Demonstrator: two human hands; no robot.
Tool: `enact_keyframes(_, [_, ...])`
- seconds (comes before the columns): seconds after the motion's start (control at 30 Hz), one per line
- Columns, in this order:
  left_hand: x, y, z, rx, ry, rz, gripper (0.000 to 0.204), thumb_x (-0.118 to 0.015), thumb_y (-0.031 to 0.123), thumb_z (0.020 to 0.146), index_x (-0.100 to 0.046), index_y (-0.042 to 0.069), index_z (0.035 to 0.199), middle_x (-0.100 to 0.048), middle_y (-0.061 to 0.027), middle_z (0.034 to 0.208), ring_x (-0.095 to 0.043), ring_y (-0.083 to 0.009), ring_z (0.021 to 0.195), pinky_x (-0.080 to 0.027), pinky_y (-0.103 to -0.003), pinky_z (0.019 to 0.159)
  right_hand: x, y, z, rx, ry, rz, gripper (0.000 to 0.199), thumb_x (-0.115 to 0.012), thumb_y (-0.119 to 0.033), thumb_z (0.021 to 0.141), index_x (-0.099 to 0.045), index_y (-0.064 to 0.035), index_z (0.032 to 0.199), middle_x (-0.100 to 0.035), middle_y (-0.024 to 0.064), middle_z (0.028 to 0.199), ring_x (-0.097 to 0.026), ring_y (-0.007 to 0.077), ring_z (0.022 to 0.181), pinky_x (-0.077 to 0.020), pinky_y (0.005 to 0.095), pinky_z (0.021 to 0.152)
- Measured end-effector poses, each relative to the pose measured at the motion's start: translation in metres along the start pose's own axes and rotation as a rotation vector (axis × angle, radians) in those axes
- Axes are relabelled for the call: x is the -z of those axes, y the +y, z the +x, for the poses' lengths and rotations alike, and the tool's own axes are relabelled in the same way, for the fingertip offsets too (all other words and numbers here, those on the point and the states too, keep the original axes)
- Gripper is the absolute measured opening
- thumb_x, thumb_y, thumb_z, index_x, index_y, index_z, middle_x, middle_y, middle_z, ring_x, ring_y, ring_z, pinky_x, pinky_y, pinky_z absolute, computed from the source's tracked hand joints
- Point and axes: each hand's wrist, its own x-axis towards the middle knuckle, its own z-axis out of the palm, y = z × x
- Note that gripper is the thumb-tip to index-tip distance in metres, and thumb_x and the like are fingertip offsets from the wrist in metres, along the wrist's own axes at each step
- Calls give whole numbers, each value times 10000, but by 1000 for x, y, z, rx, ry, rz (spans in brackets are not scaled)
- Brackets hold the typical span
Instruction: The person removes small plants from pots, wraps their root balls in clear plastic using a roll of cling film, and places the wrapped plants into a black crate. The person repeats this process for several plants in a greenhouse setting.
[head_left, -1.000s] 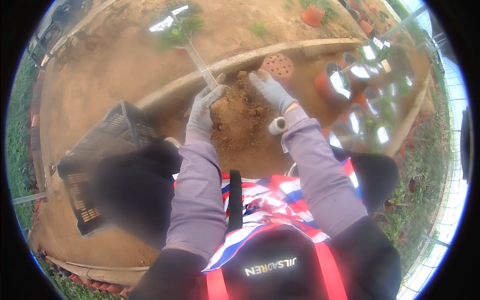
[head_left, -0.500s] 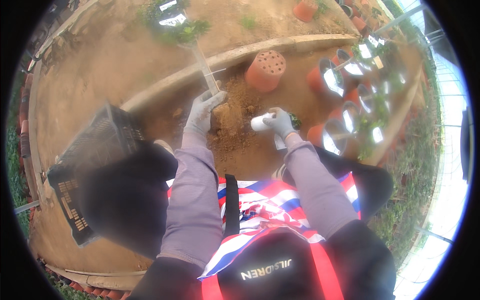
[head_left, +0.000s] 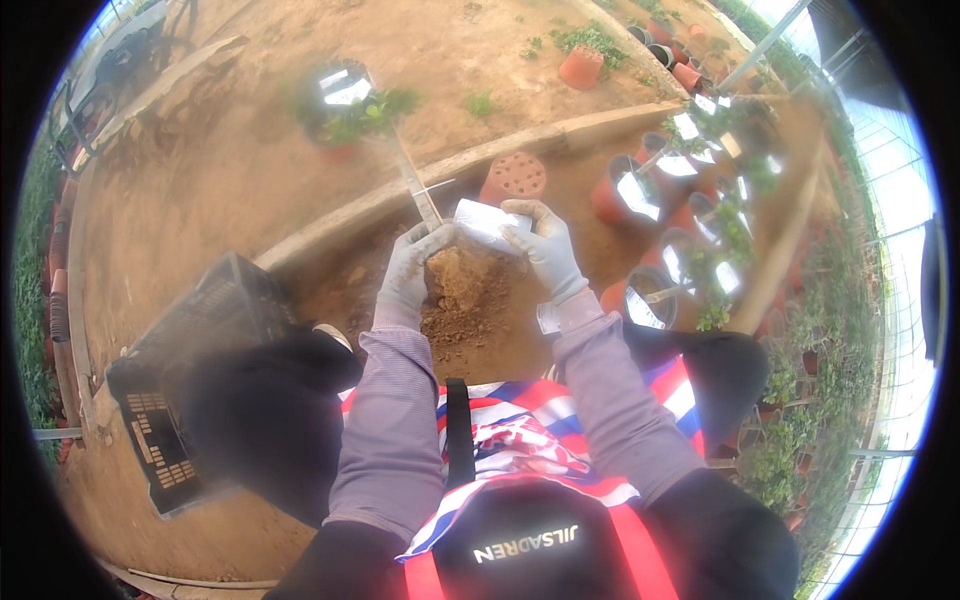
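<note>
My left hand, in a grey glove, is closed round the lower stem of a young plant. Its green leaves and white tags are at the far end. Just right of that hand is a clump of brown soil; whether it hangs from the stem or lies on the ground I cannot tell. My right hand, gloved too, grips a white roll between thumb and fingers. The roll is close beside the stem, its left end near my left fingertips.
An upturned orange pot with holes in its base stands beyond my hands. Several tagged potted plants stand to the right. A black plastic crate is at left. A low ridge crosses the ground behind the pot.
My right hand has moved up and left, bringing the white roll from beside the loose soil to the stem. My left hand keeps its hold on the stem, slightly lower in the picture.
</note>
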Motion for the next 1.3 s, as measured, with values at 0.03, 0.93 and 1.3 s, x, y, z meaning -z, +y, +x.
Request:
enact_keyframes(0.03, [3, 2, -2, -1, 5, -17, 303, -755, 117, 883, -683, -17, 1146, -724, -69, 1034, -696, -154, 903, -556, -288, 817, -8, -2, -3, 53, 69, -40, 337, -715, -7, 878, -610, 48, 1194, -638, 117, 1191, -626, 160, 1041, -524, 276, 919])
enact_keyframes(0.93, [-6, 19, -21, 8, -112, -56, 282, -758, 109, 875, -686, -42, 1101, -721, -94, 1024, -693, -157, 886, -553, -275, 814, -12, -34, 2, 202, 165, -379, 56, -655, -16, 926, -601, -10, 939, -665, 53, 858, -624, 132, 735, -519, 279, 684])
enact_keyframes(1.3, [-19, 11, 7, -408, 284, 143, 240, -710, 106, 935, -686, -54, 1112, -719, -79, 1028, -676, -145, 919, -528, -254, 843, -36, -92, -12, 237, -205, -303, 24, -618, -4, 940, -605, 2, 959, -656, 78, 830, -656, 161, 643, -557, 285, 626])
